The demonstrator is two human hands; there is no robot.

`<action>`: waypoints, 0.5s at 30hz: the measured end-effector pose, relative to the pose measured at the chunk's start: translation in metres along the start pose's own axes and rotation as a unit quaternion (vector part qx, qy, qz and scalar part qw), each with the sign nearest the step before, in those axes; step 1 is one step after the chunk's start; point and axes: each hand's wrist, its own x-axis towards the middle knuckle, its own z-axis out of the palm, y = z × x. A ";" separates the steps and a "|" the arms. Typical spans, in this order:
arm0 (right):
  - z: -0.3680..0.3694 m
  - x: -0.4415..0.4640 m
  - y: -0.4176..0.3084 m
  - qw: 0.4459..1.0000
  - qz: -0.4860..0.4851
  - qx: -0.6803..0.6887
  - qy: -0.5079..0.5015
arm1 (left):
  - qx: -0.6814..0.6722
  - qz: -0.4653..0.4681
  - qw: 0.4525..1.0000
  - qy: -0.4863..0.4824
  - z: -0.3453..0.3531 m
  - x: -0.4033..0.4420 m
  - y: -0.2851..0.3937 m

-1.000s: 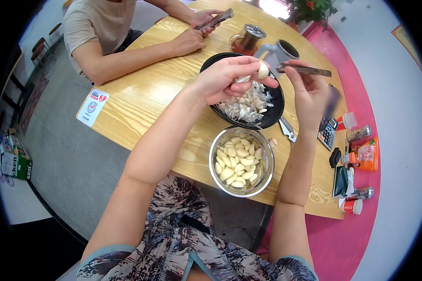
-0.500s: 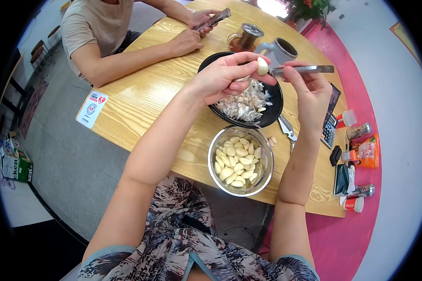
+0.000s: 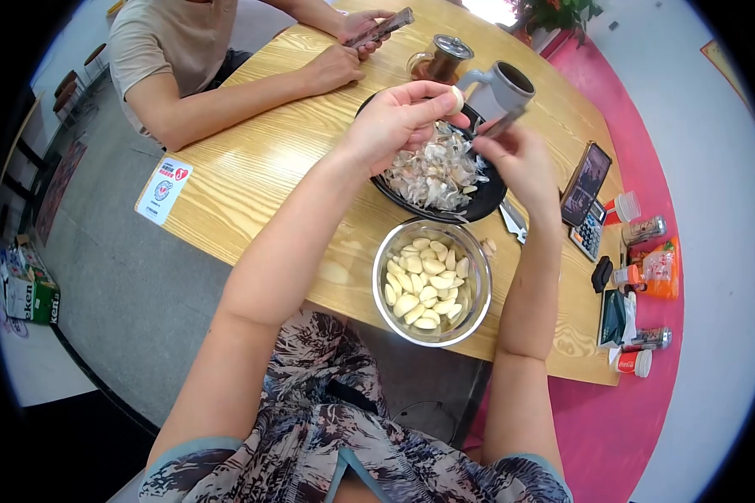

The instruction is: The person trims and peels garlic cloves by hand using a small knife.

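Observation:
My left hand [image 3: 397, 127] pinches a pale garlic clove [image 3: 456, 101] between thumb and fingertips, above the black bowl [image 3: 488, 199]. Papery garlic skins [image 3: 432, 174] are heaped in that bowl. Just to the right, my right hand [image 3: 524, 163] is closed round a small knife [image 3: 503, 123]; its grey handle is blurred and its blade is hard to make out. The knife is apart from the clove. Nearer my body stands a metal bowl [image 3: 476, 325] holding many peeled garlic cloves [image 3: 428, 281].
Scissors [image 3: 514, 222] lie partly hidden by my right forearm. Beyond the black bowl stand a grey mug [image 3: 499, 90] and a glass teapot [image 3: 445, 63]. A propped phone [image 3: 585, 184] and calculator [image 3: 589, 233] are at right. Across the table, another person's hands hold a phone [image 3: 382, 29].
My right hand has moved down and left, tilting the knife and drawing it off the clove. My left hand has shifted slightly up and left with the clove.

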 end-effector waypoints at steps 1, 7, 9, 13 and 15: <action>0.005 0.002 0.007 0.999 0.010 -0.005 -0.045 | -0.002 -0.006 1.000 0.012 0.001 -0.001 0.002; 0.012 0.000 0.001 0.993 0.024 -0.058 -0.096 | -0.012 -0.016 1.000 0.020 0.000 -0.001 0.003; 0.007 0.000 -0.011 0.999 -0.028 0.027 0.025 | -0.024 -0.014 0.999 0.018 0.000 -0.001 0.002; 0.006 -0.005 -0.028 0.975 -0.123 0.139 0.122 | -0.018 -0.007 1.000 0.006 -0.002 -0.001 0.000; 0.009 -0.006 -0.031 0.968 -0.159 0.140 0.135 | -0.010 -0.006 1.000 0.003 -0.002 0.000 0.000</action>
